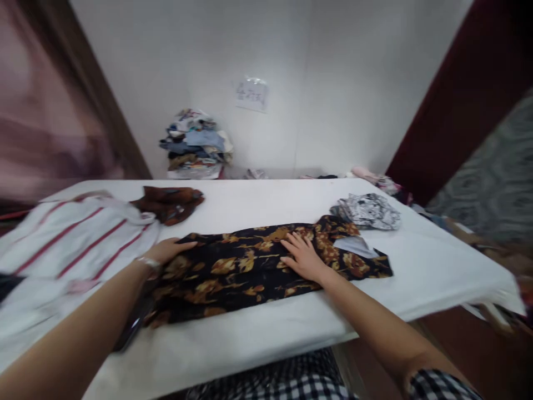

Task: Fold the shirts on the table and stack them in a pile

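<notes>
A dark floral dress (233, 266), black with brown and yellow blooms, lies lengthwise across the white-covered table (258, 200). Its neckline and short sleeves point right. My right hand (306, 258) rests flat on its upper part, fingers spread. At its left end, my left hand (166, 251) holds the dress edge, with the thumb along the cloth and the other fingers partly hidden. Under my left forearm, a dark, shiny flat object (132, 328) shows in part.
A white garment with red stripes (83, 239) spreads over the left side. Behind it sits a crumpled brown garment (170, 203). A black-and-white bundle (368, 211) lies back right. Piled clothes (197, 141) stand by the wall, near a paper sign (252, 94).
</notes>
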Motion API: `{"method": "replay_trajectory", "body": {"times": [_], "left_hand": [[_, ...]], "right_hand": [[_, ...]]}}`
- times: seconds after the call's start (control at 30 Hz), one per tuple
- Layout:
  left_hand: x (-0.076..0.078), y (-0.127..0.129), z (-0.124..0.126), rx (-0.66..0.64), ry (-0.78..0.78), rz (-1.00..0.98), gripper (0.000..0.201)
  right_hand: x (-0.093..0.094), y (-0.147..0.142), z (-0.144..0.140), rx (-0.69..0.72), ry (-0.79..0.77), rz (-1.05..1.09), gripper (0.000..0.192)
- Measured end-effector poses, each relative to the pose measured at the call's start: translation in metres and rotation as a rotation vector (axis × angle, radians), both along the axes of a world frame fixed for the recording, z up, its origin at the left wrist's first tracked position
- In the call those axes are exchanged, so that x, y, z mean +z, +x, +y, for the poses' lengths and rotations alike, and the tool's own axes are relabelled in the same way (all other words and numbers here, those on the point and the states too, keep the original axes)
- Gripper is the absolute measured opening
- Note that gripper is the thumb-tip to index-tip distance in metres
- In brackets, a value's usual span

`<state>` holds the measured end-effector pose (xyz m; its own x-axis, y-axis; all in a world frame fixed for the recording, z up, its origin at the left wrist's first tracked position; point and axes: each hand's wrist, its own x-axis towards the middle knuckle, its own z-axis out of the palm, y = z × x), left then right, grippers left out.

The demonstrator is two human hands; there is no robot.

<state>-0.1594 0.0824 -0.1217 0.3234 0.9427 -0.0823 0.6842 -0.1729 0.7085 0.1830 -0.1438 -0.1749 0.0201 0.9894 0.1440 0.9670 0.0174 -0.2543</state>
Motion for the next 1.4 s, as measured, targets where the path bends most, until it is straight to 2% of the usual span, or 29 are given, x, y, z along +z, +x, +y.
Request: {"method": "replay_trajectory", "body": {"times": [0.03,0.07,0.13,0.23,0.37,0.43,0.53,0.63,0.7,0.77,0.9,1.0,1.07,1.13,1.27,1.33,1.4], "left_hand": [[0.004,0.001,-0.008,0.01,-0.115,0.067,0.044],[0.008,0.003,-0.015,-0.013,-0.149,0.099,0.044],[0.013,0.007,-0.024,-0.074,-0.123,0.201,0.04],[0.015,0.011,-0.029,-0.059,-0.085,0.296,0.037],[0.021,0.014,-0.034,-0.045,-0.031,0.366,0.047],[0.03,0.016,-0.036,-0.056,-0.009,0.389,0.05],[0.051,0.026,-0.037,-0.089,0.007,0.411,0.049],[0.075,0.052,-0.04,-0.119,0.025,0.406,0.057],[0.085,0.082,-0.046,-0.141,0.02,0.38,0.067],[0.088,0.12,-0.058,-0.176,-0.013,0.325,0.076],[0.073,0.194,-0.088,-0.286,-0.093,0.152,0.078],[0.053,0.214,-0.099,-0.314,-0.013,-0.032,0.068],[0.039,0.202,-0.097,-0.26,0.072,-0.068,0.063],[0.024,0.177,-0.09,-0.17,0.12,-0.015,0.063],[-0.007,0.129,-0.081,0.037,0.069,0.113,0.073],[-0.02,0.123,-0.084,0.054,0.0,0.137,0.069],[-0.024,0.127,-0.088,0.02,-0.034,0.114,0.051]], "right_hand": [[-0.004,-0.003,-0.001,0.013,-0.004,-0.014,0.056],[-0.01,-0.005,-0.002,0.02,-0.015,-0.027,0.056],[-0.021,-0.007,-0.002,0.014,-0.019,-0.054,0.055],[-0.034,-0.005,-0.001,0.006,0.014,-0.079,0.055],[-0.039,-0.002,-0.001,0.009,0.051,-0.066,0.053],[-0.04,-0.001,-0.001,0.012,0.068,-0.031,0.052],[-0.041,0.003,-0.002,0.024,0.124,0.081,0.05],[-0.039,0.006,-0.001,0.031,0.267,0.23,0.044],[-0.036,0.007,0.0,0.042,0.398,0.314,0.039],[-0.032,0.01,-0.001,0.037,0.52,0.384,0.034],[-0.023,0.021,-0.005,-0.046,0.62,0.509,0.03],[-0.02,0.033,-0.007,-0.153,0.62,0.579,0.029],[-0.021,0.039,-0.007,-0.211,0.606,0.605,0.029],[-0.021,0.04,-0.006,-0.217,0.586,0.602,0.029],[-0.019,0.034,-0.002,-0.139,0.597,0.516,0.026],[-0.017,0.03,-0.001,-0.099,0.623,0.463,0.024],[-0.015,0.026,-0.001,-0.065,0.646,0.422,0.023]]}}
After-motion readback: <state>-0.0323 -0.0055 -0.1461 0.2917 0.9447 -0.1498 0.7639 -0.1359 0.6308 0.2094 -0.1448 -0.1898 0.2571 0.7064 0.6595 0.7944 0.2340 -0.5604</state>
